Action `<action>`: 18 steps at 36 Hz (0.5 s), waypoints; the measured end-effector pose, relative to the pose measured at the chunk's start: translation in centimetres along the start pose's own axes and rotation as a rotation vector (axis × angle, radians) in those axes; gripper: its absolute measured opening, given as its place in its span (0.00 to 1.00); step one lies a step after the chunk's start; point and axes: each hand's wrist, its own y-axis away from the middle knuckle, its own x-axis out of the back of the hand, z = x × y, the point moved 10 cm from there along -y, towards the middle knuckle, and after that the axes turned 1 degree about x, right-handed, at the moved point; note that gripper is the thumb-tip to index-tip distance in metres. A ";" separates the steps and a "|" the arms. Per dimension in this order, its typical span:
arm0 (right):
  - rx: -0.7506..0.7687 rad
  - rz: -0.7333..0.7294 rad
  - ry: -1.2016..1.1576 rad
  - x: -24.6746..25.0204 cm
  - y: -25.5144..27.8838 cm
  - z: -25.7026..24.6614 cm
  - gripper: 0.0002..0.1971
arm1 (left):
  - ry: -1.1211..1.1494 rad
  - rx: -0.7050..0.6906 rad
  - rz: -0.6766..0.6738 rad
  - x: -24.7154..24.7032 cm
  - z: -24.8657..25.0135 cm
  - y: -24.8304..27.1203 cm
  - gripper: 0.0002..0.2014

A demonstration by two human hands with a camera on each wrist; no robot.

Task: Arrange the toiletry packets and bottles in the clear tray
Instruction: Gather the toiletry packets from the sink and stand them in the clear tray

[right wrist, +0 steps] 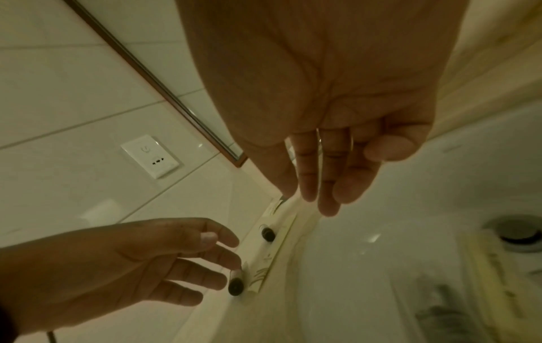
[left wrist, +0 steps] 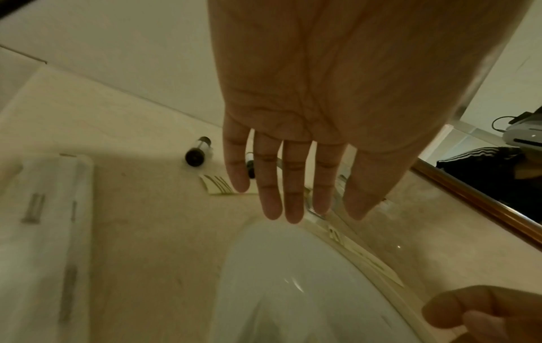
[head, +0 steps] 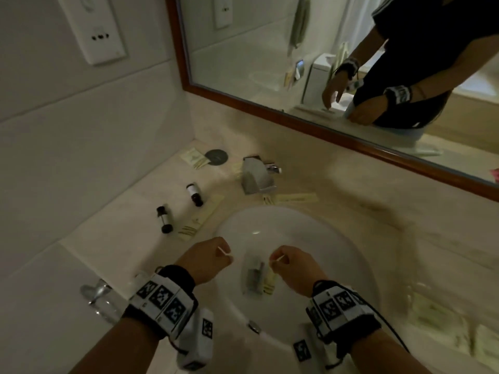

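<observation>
The left hand's fingers (left wrist: 290, 190) are straight and close together, pointing down and holding nothing. The right hand's fingers (right wrist: 328, 176) are also extended and empty, with the thumb lying loosely to one side. From above, a thin white sliver shows at each set of knuckles, and I cannot tell what it is.

Both hands hover over the near side of the sink (head: 351, 252), palms down and wrists level, the left hand (head: 213, 256) just beside the right hand (head: 293, 265). Neither touches anything.

The goods are scattered. Two small bottles lie on their sides on the counter (head: 121, 255) to the left of the basin: the near bottle (head: 165, 219) and the far bottle (head: 195, 195). A long packet (head: 201, 220) lies flat beside them. More packets (head: 267, 282) sit down in the bowl, just below the right hand, though they are blurred. I cannot pick out the clear tray with any certainty.

The bottles look light, hard and smooth, and because they are round they are likely to roll away if nudged. A pinch across the middle of the barrel, thumb against two fingers, seems the safest hold. The packets look thin and limp and lie flat on a slick surface, so I would lift one by an edge or corner — or slide it to the rim first. Those in the bowl may be damp and could cling to it.
</observation>
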 end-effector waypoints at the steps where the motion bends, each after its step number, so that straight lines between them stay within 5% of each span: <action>1: 0.000 -0.002 0.000 -0.8 -0.6 -0.8 0.05 | 0.001 0.004 -0.002 0.8 -1.2 -0.4 0.13; 11: -0.072 0.018 -0.034 -6.0 -4.9 -8.0 0.05 | 0.027 0.050 -0.025 7.4 -9.9 -3.5 0.14; 18: -0.091 0.006 -0.032 -7.3 -6.8 -11.4 0.05 | 0.050 0.029 0.009 11.0 -11.1 -4.7 0.13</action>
